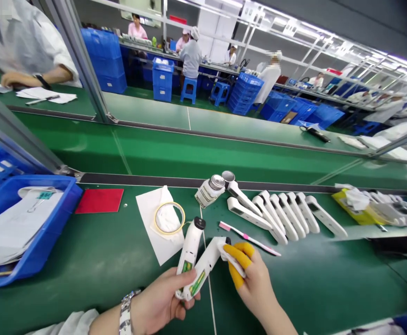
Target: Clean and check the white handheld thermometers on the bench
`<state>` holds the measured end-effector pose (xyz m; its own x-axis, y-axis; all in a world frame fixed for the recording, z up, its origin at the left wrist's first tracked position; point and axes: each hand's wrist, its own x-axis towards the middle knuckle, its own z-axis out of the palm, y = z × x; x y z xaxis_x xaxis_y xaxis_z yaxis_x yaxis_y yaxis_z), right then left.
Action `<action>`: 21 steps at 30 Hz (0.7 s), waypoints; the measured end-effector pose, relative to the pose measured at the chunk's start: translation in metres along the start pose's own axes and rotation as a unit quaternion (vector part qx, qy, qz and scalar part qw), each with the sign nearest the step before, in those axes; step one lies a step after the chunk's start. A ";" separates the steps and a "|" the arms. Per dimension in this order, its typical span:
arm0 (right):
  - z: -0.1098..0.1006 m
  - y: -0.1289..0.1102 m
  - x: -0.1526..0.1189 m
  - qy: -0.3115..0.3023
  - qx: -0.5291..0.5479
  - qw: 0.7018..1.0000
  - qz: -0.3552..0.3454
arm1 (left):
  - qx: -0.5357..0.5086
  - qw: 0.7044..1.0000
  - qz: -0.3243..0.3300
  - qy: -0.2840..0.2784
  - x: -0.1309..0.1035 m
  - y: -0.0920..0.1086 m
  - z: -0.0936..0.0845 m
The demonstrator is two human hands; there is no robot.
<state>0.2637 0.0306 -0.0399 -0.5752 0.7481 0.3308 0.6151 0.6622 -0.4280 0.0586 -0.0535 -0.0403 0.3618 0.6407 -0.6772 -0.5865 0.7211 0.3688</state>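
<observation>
My left hand (161,298) is closed around the lower ends of two white handheld devices, shaped like forehead thermometers. One device (191,239) points away with its dark round tip up. The other device (208,258) leans right, its head at my right hand (254,279). Both show green inside an open slot near the grip. Yellow finger covers are on several fingers of my right hand, which pinches a white wipe (236,264) against the right device's head. A pink and white toothbrush (248,238) lies just beyond. Behind it are several similar white devices (276,216) in a row.
A bottle with a metal top (209,190) stands near the back rail. A tape roll (155,223) rests on white paper (147,204). Left are a red card (100,201) and a blue bin (55,232) of papers; right, a yellow container (352,209). A co-worker's hand (22,80) is upper left.
</observation>
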 end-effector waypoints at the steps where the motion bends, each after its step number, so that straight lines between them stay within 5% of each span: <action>1: 0.004 -0.002 -0.002 0.013 -0.014 1.000 -0.008 | 0.010 1.000 0.004 -0.002 0.000 -0.001 0.000; 7: 0.010 -0.023 -0.005 -0.048 0.020 0.996 -0.068 | 0.083 0.996 0.015 -0.001 0.000 -0.007 -0.001; 11: 0.003 -0.019 0.000 -0.025 -0.048 0.997 -0.062 | 0.113 0.993 0.004 0.030 -0.001 -0.007 0.002; 15: -0.001 -0.019 0.002 -0.097 0.020 0.989 -0.106 | 0.129 0.991 0.007 0.038 -0.002 -0.007 0.004; 21: -0.007 -0.026 0.005 -0.095 -0.012 0.991 -0.090 | 0.139 0.989 0.001 0.048 -0.003 -0.005 0.006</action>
<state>0.2486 0.0179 -0.0211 -0.7663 0.5982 0.2343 0.5053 0.7864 -0.3552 0.0648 -0.0581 -0.0361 0.2823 0.6242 -0.7285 -0.3599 0.7728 0.5227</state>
